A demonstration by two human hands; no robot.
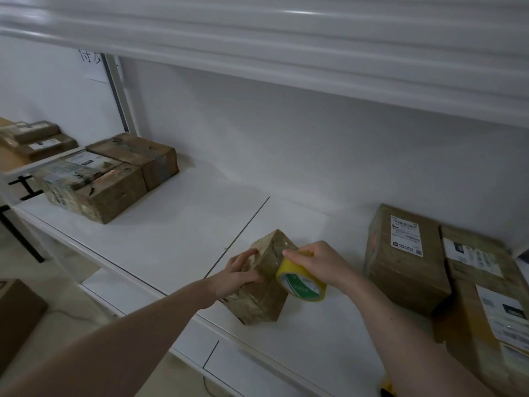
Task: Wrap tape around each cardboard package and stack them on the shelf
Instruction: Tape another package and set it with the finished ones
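Your small brown cardboard package [264,277], glossy with clear tape, sits on the white shelf board [171,233] near its front edge, and everything else is best placed from it. Your left hand [239,275] lies over its left face, fingers curled loosely round the top edge to steady it. Your right hand [317,262] grips the yellow roll of tape with its green-printed core [300,282], pressed against the package's right side; whether a strip is already stuck down there cannot be told.

To the package's right stand two larger brown boxes with white shipping labels [406,259], well apart from it. Far to its left and further back sit several taped boxes in a cluster [108,173].

The package looks light and stiff enough to turn with one hand, but its taped skin will probably be slippery, so hold it across opposite faces near the corners, not by a flat palm. Keep the roll close to the cardboard as you pull, since a light box is likely to slide or tip under the tape's drag.
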